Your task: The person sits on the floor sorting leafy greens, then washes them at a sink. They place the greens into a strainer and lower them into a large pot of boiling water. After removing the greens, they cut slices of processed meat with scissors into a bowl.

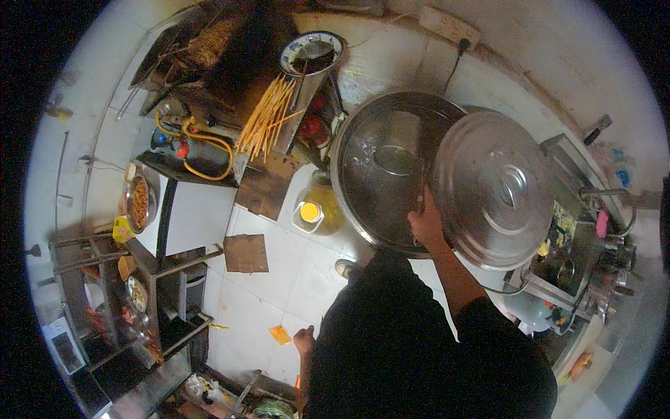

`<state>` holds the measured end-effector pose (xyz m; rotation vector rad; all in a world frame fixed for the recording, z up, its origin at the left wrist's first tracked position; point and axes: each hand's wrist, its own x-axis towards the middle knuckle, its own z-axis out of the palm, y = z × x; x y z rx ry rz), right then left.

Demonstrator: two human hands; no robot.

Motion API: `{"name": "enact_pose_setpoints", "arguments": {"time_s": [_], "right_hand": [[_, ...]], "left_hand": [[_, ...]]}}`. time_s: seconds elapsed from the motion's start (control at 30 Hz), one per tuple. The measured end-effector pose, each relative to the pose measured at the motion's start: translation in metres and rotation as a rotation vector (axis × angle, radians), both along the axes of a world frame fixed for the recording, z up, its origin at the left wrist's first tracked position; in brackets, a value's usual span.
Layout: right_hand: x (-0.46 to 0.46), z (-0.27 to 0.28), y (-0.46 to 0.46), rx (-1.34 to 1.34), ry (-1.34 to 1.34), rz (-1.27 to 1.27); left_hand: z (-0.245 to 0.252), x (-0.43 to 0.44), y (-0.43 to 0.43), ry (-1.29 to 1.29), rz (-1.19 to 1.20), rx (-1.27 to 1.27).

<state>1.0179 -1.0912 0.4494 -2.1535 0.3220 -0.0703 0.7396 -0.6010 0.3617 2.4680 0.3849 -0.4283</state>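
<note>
My right hand [426,222] is closed around the thin handle of a metal utensil [421,191] over a large steel stockpot [361,228]. An oval shape shows inside the pot; whether it is the utensil's bowl or a reflection is unclear. A broad round metal lid [471,173] with a raised handle overlaps the pot's right side. My left hand [303,341] hangs low at my side, fingers curled, with nothing visible in it. Beyond it, apart from the fingers, an orange packet [280,335] lies on the tiled floor.
A yellow-capped plastic jug [310,212] stands left of the pot. Long thin sticks [269,118] jut out below an enamel basin [337,44]. Cardboard [246,253] lies on the floor [261,293]. A shelf rack [152,267] lines the left; a sink area [562,262] is at right.
</note>
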Motion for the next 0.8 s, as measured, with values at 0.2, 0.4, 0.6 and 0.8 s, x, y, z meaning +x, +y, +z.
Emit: {"name": "enact_pose_setpoints", "arguments": {"time_s": [0.2, 0.4, 0.6, 0.8], "right_hand": [[0.033, -0.005, 0.015, -0.341, 0.531, -0.058], [0.034, -0.107, 0.033, -0.601, 0.375, 0.156], [0.045, -0.109, -0.003, 1.323, 0.665, -0.256], [-0.009, 0.018, -0.011, 1.917, 0.516, -0.458]], "left_hand": [[0.001, -0.018, 0.004, 0.106, 0.303, -0.159], [0.007, -0.038, 0.009, -0.013, -0.413, 0.367], [0.016, -0.019, -0.010, 0.171, -0.349, 0.286], [0.020, -0.001, -0.005, -0.023, -0.466, 0.413]]}}
